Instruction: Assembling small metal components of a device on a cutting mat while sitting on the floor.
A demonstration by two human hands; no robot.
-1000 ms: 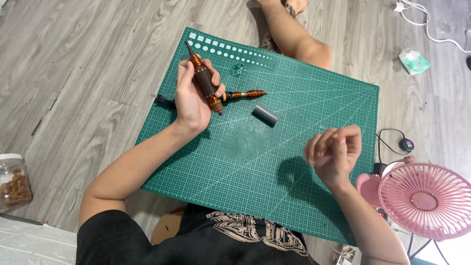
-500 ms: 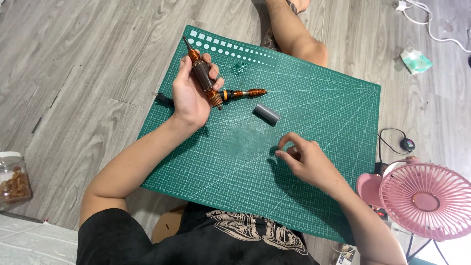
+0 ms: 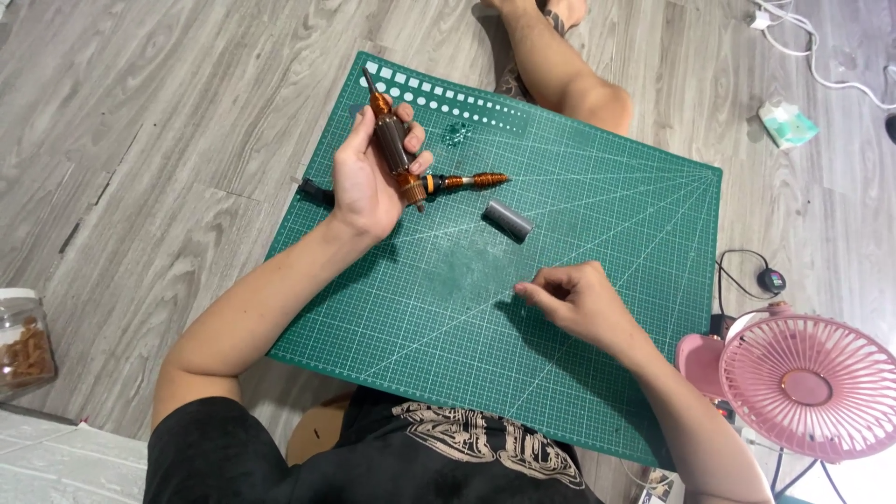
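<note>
My left hand (image 3: pixel 369 177) holds a brown and copper pen-shaped tool (image 3: pixel 390 140) tilted over the far left part of a green cutting mat (image 3: pixel 597 215). A copper threaded piece (image 3: pixel 467 181) lies on the mat just right of that hand. A short grey cylinder (image 3: pixel 507 220) lies a little further right. My right hand (image 3: pixel 574 301) rests low on the mat, its fingers curled together with the tips touching the mat; I cannot tell whether something small is between them. A black piece (image 3: pixel 315 193) pokes out behind my left hand.
A pink fan (image 3: pixel 810 387) stands at the right beside the mat. A glass jar (image 3: pixel 23 341) with brown contents is at the left edge. A tissue pack (image 3: pixel 787 122), white cable (image 3: pixel 821 56) and a black corded device (image 3: pixel 771 279) lie on the wooden floor. My bare leg (image 3: pixel 560 75) lies past the mat.
My right hand came down from raised above the mat to resting on it, and slid slightly left. My left hand kept holding the tool nearly still.
</note>
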